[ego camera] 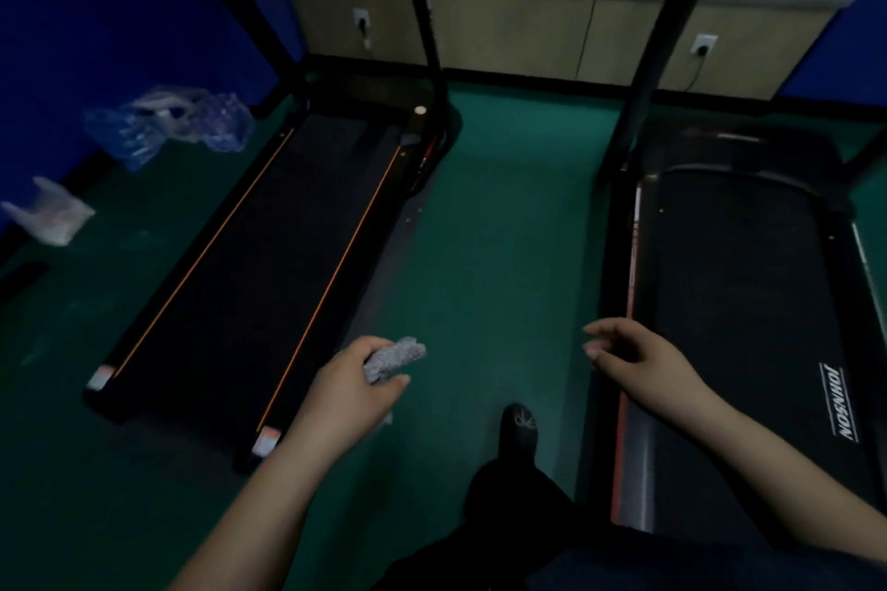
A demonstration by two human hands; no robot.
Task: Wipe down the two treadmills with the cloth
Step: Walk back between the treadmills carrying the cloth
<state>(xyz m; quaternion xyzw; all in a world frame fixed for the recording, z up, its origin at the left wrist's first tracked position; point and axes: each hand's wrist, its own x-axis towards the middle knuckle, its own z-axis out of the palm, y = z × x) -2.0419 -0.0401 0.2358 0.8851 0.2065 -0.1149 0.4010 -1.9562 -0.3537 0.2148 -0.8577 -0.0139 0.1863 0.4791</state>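
Two black treadmills stand side by side on green floor. The left treadmill has orange lines along its belt; the right treadmill carries a white brand name near its rear. My left hand grips a bunched grey cloth in the air beside the left treadmill's rear right corner. My right hand hovers with loosely curled fingers and holds nothing, above the left edge of the right treadmill. Neither hand touches a treadmill.
A strip of green floor runs between the machines, with my dark shoe on it. Crumpled clear plastic wrap and a white plastic scrap lie by the blue wall. Cabinets with wall sockets stand behind.
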